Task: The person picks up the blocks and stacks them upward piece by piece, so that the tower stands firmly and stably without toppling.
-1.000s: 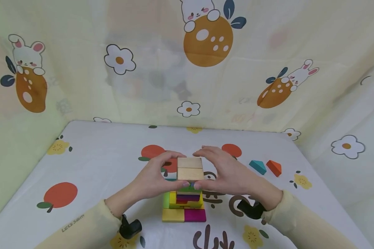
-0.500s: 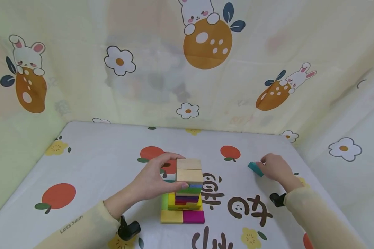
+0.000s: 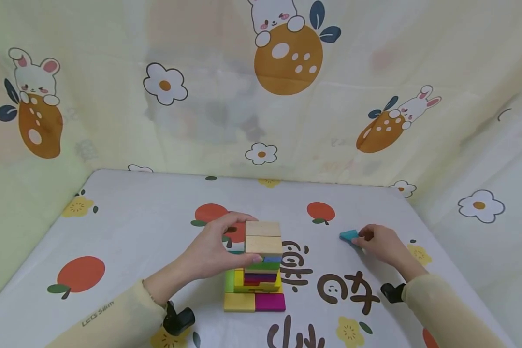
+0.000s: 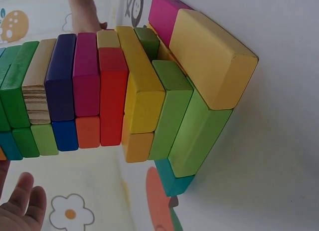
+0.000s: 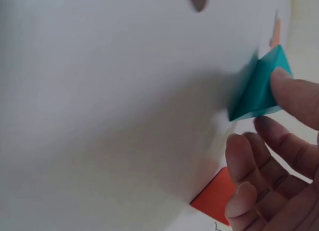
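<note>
Item: tall stack of coloured wooden blocks (image 3: 261, 270), lower centre of the head view, standing on the white fruit-printed tablecloth (image 3: 135, 227). Base course is a yellow block (image 3: 239, 302) beside a magenta block (image 3: 270, 301). Green, purple, red and blue layers follow. Two plain natural-wood blocks (image 3: 263, 237) cap the stack.

Left hand (image 3: 210, 251): lower centre, fingers curled round the left side of the natural-wood cap, thumb low on its front and forefinger arched over its far edge. It steadies the stack.

Right hand (image 3: 380, 244): right of centre, well apart from the stack. Thumb and forefinger pinch the teal wooden triangular block (image 3: 349, 235), and the remaining fingers are loosely bent. In the right wrist view the teal block (image 5: 259, 86) sits at the upper right with a fingertip on its edge. Whether it has left the cloth cannot be told.

Orange wooden block (image 5: 215, 196): lower right of the right wrist view, beside the fingers; hidden in the head view.

Orientation: the teal block's long axis runs roughly left to right in the head view, with its pointed end toward the left of the frame, facing the stack. The stack's long axis is vertical, and in the left wrist view the layers (image 4: 114, 96) look slightly offset.

Handling note: a firm pinch across the teal block's flat faces seems wise. The left hand should press lightly, since the offset layers would probably shift under a sideways push.
</note>
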A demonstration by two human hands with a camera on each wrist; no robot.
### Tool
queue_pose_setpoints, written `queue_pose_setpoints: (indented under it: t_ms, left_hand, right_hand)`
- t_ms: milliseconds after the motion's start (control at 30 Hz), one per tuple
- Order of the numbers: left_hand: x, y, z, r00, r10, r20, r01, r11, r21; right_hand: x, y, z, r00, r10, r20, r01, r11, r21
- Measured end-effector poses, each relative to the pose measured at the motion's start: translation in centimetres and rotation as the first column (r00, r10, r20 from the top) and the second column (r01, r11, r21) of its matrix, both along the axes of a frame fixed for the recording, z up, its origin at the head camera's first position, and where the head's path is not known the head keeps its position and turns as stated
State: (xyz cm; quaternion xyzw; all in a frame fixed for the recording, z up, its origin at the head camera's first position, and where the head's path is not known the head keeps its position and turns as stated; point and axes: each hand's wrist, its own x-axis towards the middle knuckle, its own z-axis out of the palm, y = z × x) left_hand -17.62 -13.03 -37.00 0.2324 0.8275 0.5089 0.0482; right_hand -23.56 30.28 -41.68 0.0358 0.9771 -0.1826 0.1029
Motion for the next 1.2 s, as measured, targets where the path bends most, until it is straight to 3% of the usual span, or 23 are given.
queue_pose_setpoints:
  t_ms: [433, 600, 667, 767, 900, 1033, 1100, 1200]
  left_hand:
    - [-0.1, 0.0, -0.2, 1.000, -0.005, 0.002, 0.005, 1.000, 0.003]
    - [-0.2, -0.1, -0.2, 1.000, -0.007, -0.012, 0.007, 1.000, -0.005]
    - [-0.2, -0.2, -0.1, 1.000, -0.006, -0.016, 0.006, 1.000, -0.004]
    - [-0.2, -0.3, -0.1, 1.000, -0.006, -0.017, 0.006, 1.000, -0.002]
    - [-0.3, -0.3, -0.1, 1.000, -0.009, -0.014, 0.009, 1.000, 0.001]
    - [-0.3, -0.4, 0.0, 1.000, -0.006, -0.007, 0.006, 1.000, -0.012]
    - [-0.2, -0.3, 0.0, 1.000, -0.005, -0.005, 0.005, 1.000, -0.021]
    - [-0.3, -0.3, 0.0, 1.000, -0.006, -0.003, 0.006, 1.000, -0.028]
  right_hand:
    - [0.0, -0.4, -0.5, 0.999, 0.046, 0.007, -0.046, 0.999, -0.022]
    - [-0.3, -2.9, 2.1, 0.983, 0.132, -0.127, -0.139, 0.989, -0.056]
    - [-0.2, -5.1, 4.2, 0.955, 0.200, -0.219, -0.221, 0.972, -0.077]
    - [0.5, -9.3, 7.9, 0.892, 0.305, -0.334, -0.355, 0.930, -0.099]
    - [1.8, -14.6, 11.4, 0.785, 0.466, -0.408, -0.545, 0.833, -0.098]
    - [2.7, -18.1, 12.7, 0.689, 0.599, -0.408, -0.683, 0.725, -0.087]
    - [3.0, -19.0, 12.8, 0.669, 0.630, -0.394, -0.711, 0.697, -0.094]
    - [3.3, -19.7, 12.6, 0.667, 0.646, -0.371, -0.720, 0.687, -0.099]
